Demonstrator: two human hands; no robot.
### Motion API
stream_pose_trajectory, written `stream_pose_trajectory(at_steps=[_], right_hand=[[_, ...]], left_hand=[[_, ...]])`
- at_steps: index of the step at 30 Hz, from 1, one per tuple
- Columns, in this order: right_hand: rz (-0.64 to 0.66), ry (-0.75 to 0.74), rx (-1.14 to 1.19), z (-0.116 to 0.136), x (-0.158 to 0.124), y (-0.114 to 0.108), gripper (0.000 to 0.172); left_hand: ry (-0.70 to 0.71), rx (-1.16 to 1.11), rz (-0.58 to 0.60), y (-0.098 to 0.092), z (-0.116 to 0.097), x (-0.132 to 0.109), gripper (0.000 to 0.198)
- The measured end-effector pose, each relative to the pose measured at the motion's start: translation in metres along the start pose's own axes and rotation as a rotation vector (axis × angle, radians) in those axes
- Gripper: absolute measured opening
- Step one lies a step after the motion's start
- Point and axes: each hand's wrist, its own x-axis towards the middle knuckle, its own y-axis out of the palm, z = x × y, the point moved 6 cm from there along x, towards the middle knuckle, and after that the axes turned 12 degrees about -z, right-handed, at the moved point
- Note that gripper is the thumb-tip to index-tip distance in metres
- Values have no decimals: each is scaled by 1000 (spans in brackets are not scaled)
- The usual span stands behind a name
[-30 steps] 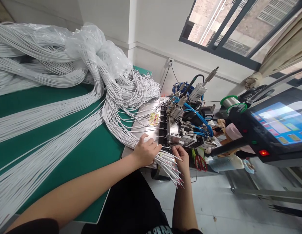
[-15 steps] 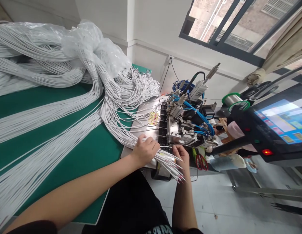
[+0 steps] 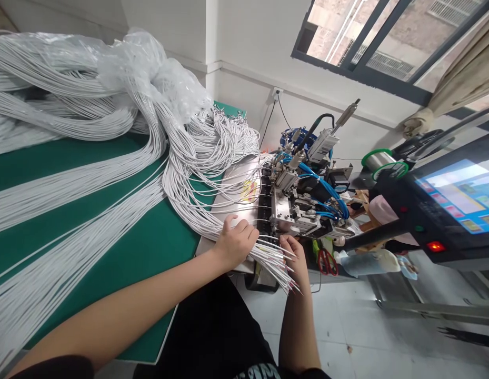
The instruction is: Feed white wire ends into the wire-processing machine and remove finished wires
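Note:
My left hand (image 3: 237, 243) is wrapped over a thick bundle of white cables (image 3: 273, 260), whose loose ends fan out to the lower right. Close beside those ends, my right hand (image 3: 293, 255) pinches the tip of one white cable at the machine's near edge. The machine (image 3: 287, 202), with metal cylinders and blue tubes, stands just beyond my hands. Several single cables run across its metal plate (image 3: 232, 202) into a row of black holders (image 3: 265, 197).
More white cables (image 3: 70, 184) lie across the green table (image 3: 149, 252), some under clear plastic (image 3: 149, 68). At the right are a touchscreen (image 3: 461, 195), a wire spool (image 3: 380, 160), red-handled scissors (image 3: 327, 261) and a blue bottle (image 3: 366, 262).
One more cable now lies across the plate into the holders just above my left hand. Both hands stay in nearly the same place.

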Motion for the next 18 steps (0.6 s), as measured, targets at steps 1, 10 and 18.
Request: stream_pose_trajectory(at_steps=[1, 10, 18], right_hand=[[-2, 3, 8, -1, 1, 1, 35], [13, 64, 164, -4, -1, 5, 34], [8, 146, 137, -5, 0, 5, 33]], left_hand=[[-2, -5, 3, 1, 0, -1, 16], [18, -76, 48, 4, 1, -3, 29], [23, -87, 23, 5, 0, -2, 30]])
